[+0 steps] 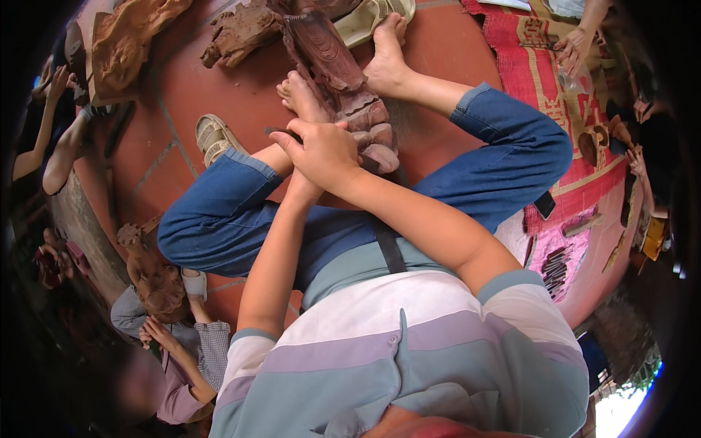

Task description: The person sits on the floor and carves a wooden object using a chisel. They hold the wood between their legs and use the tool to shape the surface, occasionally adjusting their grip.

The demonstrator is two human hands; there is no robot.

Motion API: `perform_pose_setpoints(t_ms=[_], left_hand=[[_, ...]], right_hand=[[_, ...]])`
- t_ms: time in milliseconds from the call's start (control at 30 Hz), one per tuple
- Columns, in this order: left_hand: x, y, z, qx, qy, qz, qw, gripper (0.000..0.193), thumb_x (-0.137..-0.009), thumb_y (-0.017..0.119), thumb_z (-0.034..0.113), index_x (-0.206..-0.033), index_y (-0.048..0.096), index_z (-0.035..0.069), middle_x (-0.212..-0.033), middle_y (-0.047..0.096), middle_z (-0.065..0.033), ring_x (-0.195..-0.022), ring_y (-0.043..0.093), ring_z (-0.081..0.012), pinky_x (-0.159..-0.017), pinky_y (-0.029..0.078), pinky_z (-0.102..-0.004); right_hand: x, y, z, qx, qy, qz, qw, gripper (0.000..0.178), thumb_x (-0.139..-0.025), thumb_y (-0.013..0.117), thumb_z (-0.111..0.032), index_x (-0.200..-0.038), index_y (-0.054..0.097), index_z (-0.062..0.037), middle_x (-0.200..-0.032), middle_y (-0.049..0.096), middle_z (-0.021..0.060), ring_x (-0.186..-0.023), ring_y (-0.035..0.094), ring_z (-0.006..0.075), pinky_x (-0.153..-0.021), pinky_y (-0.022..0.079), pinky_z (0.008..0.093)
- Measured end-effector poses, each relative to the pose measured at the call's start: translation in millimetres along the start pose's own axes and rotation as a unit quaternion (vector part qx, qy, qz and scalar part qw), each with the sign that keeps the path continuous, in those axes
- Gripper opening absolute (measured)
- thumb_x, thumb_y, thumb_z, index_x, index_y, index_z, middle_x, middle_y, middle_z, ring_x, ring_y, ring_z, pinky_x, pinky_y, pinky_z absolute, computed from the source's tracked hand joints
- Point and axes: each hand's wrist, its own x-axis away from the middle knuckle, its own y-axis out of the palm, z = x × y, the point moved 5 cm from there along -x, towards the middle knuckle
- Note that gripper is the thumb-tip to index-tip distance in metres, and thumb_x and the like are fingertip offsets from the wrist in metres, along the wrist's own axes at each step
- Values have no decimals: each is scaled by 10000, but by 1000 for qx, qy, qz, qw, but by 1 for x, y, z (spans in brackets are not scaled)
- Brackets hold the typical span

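A reddish-brown wood carving with carved folds and rounded lumps lies between my bare feet. At its near end my right hand is closed, crossed over my left. A dark, thin tool pokes out by my right thumb; its working end is hidden, so its exact kind does not show. Beneath the right hand, my left hand is mostly covered, with its fingers out of sight. Both hands are close against the carving's rounded near end.
Red floor tiles surround me, with a sandal by my left shin. Rough wood and an orange-brown carving lie ahead. A red patterned mat spreads rightward. Other people work around; one at lower left holds a carving.
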Motion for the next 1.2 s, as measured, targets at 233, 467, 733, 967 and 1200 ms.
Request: perform_pose_setpoints(t_ms=[233,467,733,967,1200], left_hand=[[-11,-22,-11,52,-99,-24,993,501,-769,709,64,-1229,517,5,-1102,599,-77,-1023,560,-156,-887,458,-307],[1,11,13,36,-133,-92,986,265,-761,723,42,-1012,649,-2,-962,667,-50,-921,596,-131,-834,465,-265],[-15,-8,-3,29,-97,-21,995,213,-805,689,21,-994,633,-63,-957,672,-67,-897,625,-142,-813,501,-257],[-1,13,6,58,-51,-22,997,205,-814,685,33,-996,639,-51,-970,668,-90,-929,612,-144,-847,481,-257],[-9,8,6,11,-27,-23,999,199,-812,687,32,-990,631,-39,-946,654,-76,-842,612,-137,-761,503,-266]], right_hand=[[-49,31,27,-240,36,-191,951,337,-906,559,-383,-834,647,-66,-650,586,41,-540,552,136,-516,457,292],[-52,3,40,-357,129,-290,879,418,-972,432,-373,-754,589,-54,-664,538,-7,-566,475,98,-574,442,260],[-70,34,36,-259,-33,-211,942,460,-957,434,-332,-634,518,-15,-630,565,75,-813,556,259,-992,358,360],[-56,25,39,-253,-28,-253,933,461,-958,440,-341,-630,519,-27,-591,535,42,-678,506,173,-893,397,356],[-62,12,29,-275,-19,-253,928,445,-969,471,-349,-691,556,-12,-590,474,4,-586,439,105,-654,383,278]])
